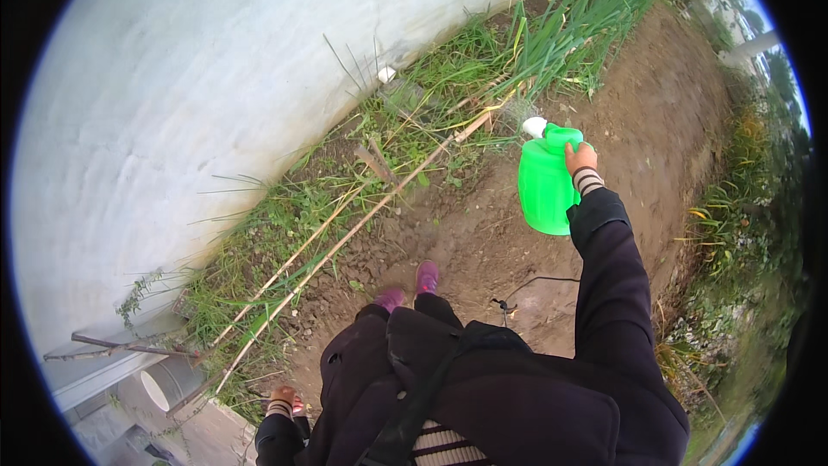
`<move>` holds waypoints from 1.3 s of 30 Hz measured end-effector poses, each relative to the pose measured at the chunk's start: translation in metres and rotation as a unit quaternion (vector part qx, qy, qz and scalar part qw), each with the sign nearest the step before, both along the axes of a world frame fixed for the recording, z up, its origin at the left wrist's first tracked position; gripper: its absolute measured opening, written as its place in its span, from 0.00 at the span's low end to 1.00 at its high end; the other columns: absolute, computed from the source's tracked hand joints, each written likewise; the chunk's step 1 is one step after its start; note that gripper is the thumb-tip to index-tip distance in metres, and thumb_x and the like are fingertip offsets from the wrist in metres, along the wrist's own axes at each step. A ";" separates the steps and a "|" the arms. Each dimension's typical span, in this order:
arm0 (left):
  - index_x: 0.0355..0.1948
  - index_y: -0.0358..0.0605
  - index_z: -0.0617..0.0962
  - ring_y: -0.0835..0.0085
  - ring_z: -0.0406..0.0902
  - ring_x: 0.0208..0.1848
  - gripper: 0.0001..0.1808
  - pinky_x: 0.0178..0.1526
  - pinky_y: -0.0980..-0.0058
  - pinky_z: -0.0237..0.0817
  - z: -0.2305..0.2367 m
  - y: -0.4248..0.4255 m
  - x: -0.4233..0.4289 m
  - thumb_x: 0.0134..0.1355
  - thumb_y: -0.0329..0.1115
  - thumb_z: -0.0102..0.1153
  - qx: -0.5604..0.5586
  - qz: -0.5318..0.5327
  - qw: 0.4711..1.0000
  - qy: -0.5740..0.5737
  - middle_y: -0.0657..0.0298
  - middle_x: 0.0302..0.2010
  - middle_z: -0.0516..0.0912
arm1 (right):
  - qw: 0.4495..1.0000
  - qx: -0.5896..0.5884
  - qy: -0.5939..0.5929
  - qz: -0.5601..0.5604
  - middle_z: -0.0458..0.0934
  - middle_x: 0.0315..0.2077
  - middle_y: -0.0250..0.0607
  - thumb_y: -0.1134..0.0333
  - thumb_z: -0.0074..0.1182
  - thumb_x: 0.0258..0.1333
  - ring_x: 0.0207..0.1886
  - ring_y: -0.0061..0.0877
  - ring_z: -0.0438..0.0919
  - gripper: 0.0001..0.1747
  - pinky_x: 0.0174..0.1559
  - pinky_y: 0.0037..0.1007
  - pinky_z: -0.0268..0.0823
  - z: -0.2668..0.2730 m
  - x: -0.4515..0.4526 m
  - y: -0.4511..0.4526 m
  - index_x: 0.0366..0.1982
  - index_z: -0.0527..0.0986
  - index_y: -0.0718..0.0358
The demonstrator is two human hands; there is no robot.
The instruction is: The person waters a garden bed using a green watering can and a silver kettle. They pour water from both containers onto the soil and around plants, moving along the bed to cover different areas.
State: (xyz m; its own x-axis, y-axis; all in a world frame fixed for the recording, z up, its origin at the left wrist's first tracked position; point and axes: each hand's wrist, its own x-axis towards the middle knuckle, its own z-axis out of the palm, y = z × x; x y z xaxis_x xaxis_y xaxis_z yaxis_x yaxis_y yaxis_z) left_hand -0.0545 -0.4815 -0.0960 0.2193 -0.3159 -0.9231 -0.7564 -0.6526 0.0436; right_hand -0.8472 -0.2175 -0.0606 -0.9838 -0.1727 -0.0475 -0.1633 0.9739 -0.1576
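Observation:
My right hand (581, 158) grips the handle of a bright green plastic watering can (550, 191) at arm's length. The can's white sprinkler head (534, 127) points toward the wall side, and a fine spray of water shows just beyond it. That spray falls near the base of tall green onion-like plants (563, 45). At my left side, low in the view, hangs my left hand (283, 395). A small reddish patch shows beside its fingers; whether it holds something I cannot tell.
Long thin poles (349, 233) lie along the grassy strip (272, 252) beside a whitewashed wall (181, 90). A short wooden stake (375, 162) stands there. A dark cord (504, 304) lies on bare soil (479, 246) by my purple shoes (427, 277). Shrubs (731, 239) border the right.

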 end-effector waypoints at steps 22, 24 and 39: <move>0.28 0.42 0.69 0.68 0.70 0.13 0.06 0.13 0.73 0.63 -0.004 0.033 -0.002 0.49 0.30 0.42 -0.041 0.050 0.998 -0.018 0.56 0.15 0.72 | 0.991 0.061 -0.060 0.099 0.70 0.26 0.52 0.55 0.45 0.39 0.32 0.41 0.69 0.20 0.35 0.37 0.60 -0.058 0.042 0.001 0.23 0.69 0.67; 0.29 0.42 0.69 0.68 0.71 0.13 0.06 0.13 0.73 0.63 -0.006 0.037 0.006 0.48 0.31 0.42 -0.023 0.086 0.996 0.009 0.56 0.15 0.72 | 0.990 0.064 -0.065 0.110 0.70 0.26 0.52 0.55 0.45 0.39 0.32 0.41 0.69 0.20 0.35 0.37 0.60 -0.062 0.051 -0.004 0.23 0.69 0.67; 0.27 0.42 0.69 0.67 0.70 0.13 0.05 0.13 0.73 0.62 -0.017 0.023 -0.011 0.49 0.30 0.41 -0.021 0.062 0.997 0.029 0.57 0.14 0.71 | 0.976 0.018 -0.131 0.173 0.70 0.24 0.55 0.54 0.46 0.38 0.31 0.43 0.69 0.21 0.33 0.37 0.61 -0.062 0.116 -0.018 0.26 0.68 0.68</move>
